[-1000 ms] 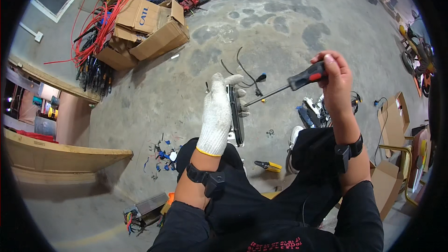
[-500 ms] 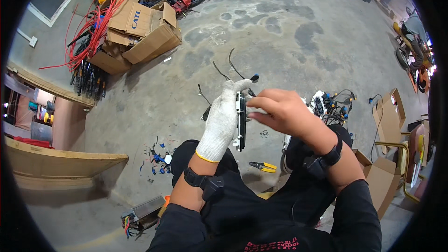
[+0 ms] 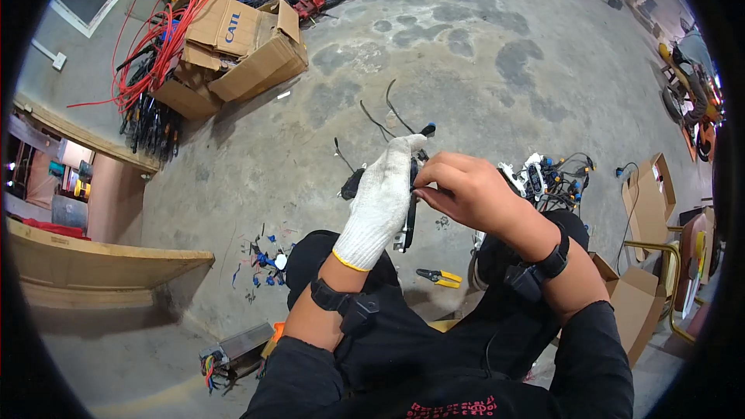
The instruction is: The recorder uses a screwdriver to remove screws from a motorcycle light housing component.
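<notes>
My left hand [image 3: 382, 190], in a white knit glove with a yellow cuff edge, is closed around a flat black part with white edging [image 3: 406, 237]. The part is seen nearly edge-on, and the glove covers much of it. My bare right hand [image 3: 472, 192] is closed, its thumb and forefinger pinched together against the part's right side. Whatever lies between those fingertips is hidden. Just beyond the glove's fingers shows a black cable end with a blue connector [image 3: 429, 129]. Thin dark cables [image 3: 400, 106] lie on the floor past my hands.
Wire strippers with yellow handles [image 3: 439, 277] lie between my knees. Blue connector scraps [image 3: 269, 261] are scattered to the left. A heap of wired connectors [image 3: 555, 178] sits right of my hands. Cardboard boxes [image 3: 244, 46] and red cable [image 3: 167, 46] stand far left; an open carton [image 3: 648, 202] is at right.
My left hand has shifted slightly right and turned, covering more of the flat part. My right fingers have drawn together into a pinch at its side.
</notes>
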`<action>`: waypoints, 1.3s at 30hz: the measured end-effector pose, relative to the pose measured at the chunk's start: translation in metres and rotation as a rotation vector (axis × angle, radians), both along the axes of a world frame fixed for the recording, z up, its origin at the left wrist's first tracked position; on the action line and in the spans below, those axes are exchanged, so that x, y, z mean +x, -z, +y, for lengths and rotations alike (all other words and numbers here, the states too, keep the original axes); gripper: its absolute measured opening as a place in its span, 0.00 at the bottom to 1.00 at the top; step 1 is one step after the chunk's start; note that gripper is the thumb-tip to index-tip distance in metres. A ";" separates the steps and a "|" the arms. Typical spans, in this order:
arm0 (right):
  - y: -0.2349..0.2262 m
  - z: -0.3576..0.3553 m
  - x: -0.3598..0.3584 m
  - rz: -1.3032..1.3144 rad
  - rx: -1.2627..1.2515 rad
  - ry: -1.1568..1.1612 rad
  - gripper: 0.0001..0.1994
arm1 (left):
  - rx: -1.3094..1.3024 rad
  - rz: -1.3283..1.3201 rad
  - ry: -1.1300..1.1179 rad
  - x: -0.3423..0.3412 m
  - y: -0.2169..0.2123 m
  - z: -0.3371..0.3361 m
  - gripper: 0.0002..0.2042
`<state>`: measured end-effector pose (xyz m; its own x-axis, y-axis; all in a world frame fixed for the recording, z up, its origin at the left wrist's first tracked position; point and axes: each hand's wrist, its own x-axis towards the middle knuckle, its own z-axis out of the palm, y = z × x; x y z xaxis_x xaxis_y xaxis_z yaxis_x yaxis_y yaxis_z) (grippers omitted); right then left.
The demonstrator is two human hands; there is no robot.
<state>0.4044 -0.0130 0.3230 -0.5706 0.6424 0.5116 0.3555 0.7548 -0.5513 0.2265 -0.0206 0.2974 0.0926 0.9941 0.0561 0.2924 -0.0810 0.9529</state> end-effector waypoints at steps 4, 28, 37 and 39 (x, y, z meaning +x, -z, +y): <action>0.003 -0.002 0.001 -0.020 -0.018 0.024 0.07 | -0.120 -0.002 -0.004 0.002 -0.013 -0.003 0.26; 0.003 -0.005 -0.001 -0.017 -0.006 0.024 0.08 | -0.051 0.144 0.051 -0.001 -0.011 -0.002 0.21; 0.008 -0.011 -0.006 0.012 -0.007 0.069 0.08 | -0.115 0.057 0.029 -0.001 -0.014 -0.003 0.20; 0.004 -0.008 -0.005 0.010 -0.008 0.044 0.08 | 0.031 0.190 0.064 -0.004 -0.009 -0.002 0.20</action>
<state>0.3994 -0.0211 0.3186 -0.5365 0.6710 0.5119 0.3830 0.7341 -0.5608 0.2226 -0.0224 0.3062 0.1672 0.9840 0.0622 0.4598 -0.1336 0.8779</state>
